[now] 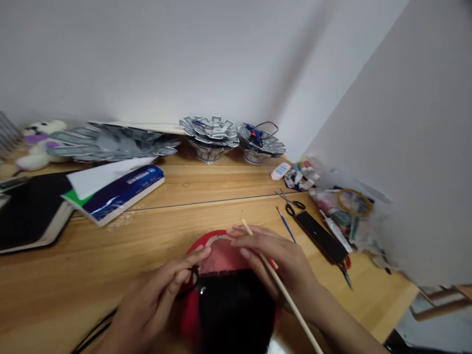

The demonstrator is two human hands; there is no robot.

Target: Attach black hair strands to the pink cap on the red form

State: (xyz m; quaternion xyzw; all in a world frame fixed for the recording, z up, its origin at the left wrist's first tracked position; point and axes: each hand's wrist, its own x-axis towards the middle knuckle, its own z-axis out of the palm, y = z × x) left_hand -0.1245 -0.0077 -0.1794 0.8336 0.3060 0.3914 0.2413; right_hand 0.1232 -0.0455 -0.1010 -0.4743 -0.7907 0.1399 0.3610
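In front of me is a rounded red piece [190,300] with a pink panel [221,255] at its far end and a glossy black section [236,309] nearer me. My left hand [158,295] lies at its left edge, fingers closed around a thin black cord [193,279] and fingertips touching the pink panel's border. A pale wooden stick [291,300] slants through my right hand [280,255], which is closed on it. The right fingertips rest over the far right rim of the red piece. Part of the near side is dark and hard to make out.
Scissors [290,206], a blue paintbrush [285,223] and a black phone-like slab [320,236] lie right, beside plastic bags [350,211]. A tissue pack [125,191] and black notebook [33,211] are left. Grey layered paper pieces [210,135] stand by the wall.
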